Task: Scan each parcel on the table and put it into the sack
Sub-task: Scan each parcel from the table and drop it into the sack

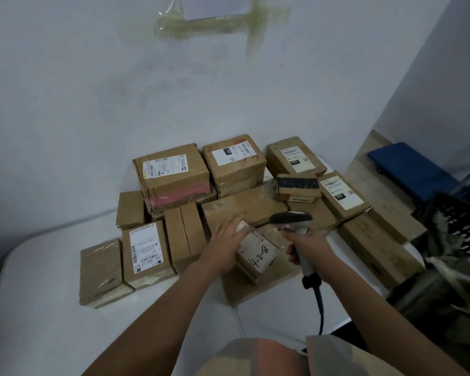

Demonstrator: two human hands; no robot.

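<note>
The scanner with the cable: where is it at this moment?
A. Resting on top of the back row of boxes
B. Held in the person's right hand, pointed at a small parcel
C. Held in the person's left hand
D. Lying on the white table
B: the right hand grips the scanner by its handle, its head aimed at the small parcel marked with handwriting, which the left hand holds.

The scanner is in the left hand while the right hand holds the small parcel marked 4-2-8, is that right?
Not quite: the head view shows the scanner in the right hand, while the left hand holds the small parcel marked 4-2-8.
</note>
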